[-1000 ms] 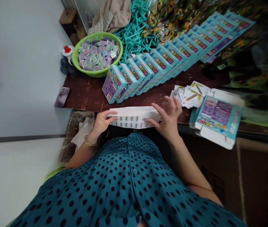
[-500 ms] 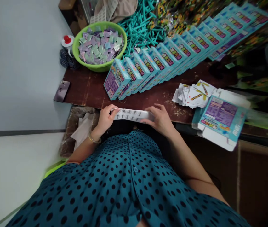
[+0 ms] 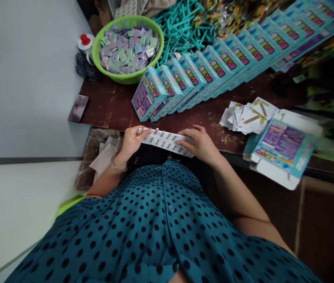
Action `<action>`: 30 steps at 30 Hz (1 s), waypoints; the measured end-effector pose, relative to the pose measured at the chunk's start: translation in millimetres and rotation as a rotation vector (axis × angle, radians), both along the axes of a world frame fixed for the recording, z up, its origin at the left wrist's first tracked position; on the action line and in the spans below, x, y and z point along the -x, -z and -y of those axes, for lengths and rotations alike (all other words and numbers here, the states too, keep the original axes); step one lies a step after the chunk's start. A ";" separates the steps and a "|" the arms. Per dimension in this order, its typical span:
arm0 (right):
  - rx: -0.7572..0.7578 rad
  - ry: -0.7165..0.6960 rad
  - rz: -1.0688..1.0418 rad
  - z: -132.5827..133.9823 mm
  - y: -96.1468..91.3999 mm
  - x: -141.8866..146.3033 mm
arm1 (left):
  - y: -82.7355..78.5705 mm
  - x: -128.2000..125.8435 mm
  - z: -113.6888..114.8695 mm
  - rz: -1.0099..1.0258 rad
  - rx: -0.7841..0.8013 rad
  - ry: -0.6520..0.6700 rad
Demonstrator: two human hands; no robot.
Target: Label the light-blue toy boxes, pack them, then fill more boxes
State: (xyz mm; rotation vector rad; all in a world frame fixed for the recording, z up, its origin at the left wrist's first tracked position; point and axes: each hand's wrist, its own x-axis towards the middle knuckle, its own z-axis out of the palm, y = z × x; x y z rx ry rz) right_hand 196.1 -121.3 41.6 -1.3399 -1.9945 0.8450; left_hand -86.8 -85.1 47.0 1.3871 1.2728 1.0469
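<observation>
A white sticker sheet (image 3: 164, 140) with rows of small round labels lies across the near edge of the dark wooden table (image 3: 110, 106). My left hand (image 3: 130, 140) pinches its left end, fingers curled. My right hand (image 3: 199, 143) rests closed on its right end, holding it down. A long row of teal printed boxes (image 3: 196, 76) stands just beyond the sheet, running from the middle to the far right.
A green bowl (image 3: 96, 45) of pastel packets sits far left by a red-capped bottle (image 3: 84, 43). Teal sticks (image 3: 184, 27) are heaped behind. A phone (image 3: 78, 108) lies at the table's left edge. Loose cards (image 3: 247, 116) and flat teal cartons (image 3: 281, 147) lie at right.
The wide white sheet has been folded down into a narrow strip. My right hand has dropped from raised and spread onto the strip's right end. The left hand kept its grip.
</observation>
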 end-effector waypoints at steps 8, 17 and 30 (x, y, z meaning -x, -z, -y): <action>0.051 0.061 -0.170 0.3 18.7 10.9 | 15.5 8.0 -1.1 0.101 0.101 -0.098; -0.116 0.075 0.006 -11.0 1.3 4.2 | 27.7 -2.1 2.4 0.080 0.118 -0.069; 0.069 0.024 -0.251 -3.5 -24.9 30.5 | 8.3 -3.2 -1.1 0.041 0.082 -0.053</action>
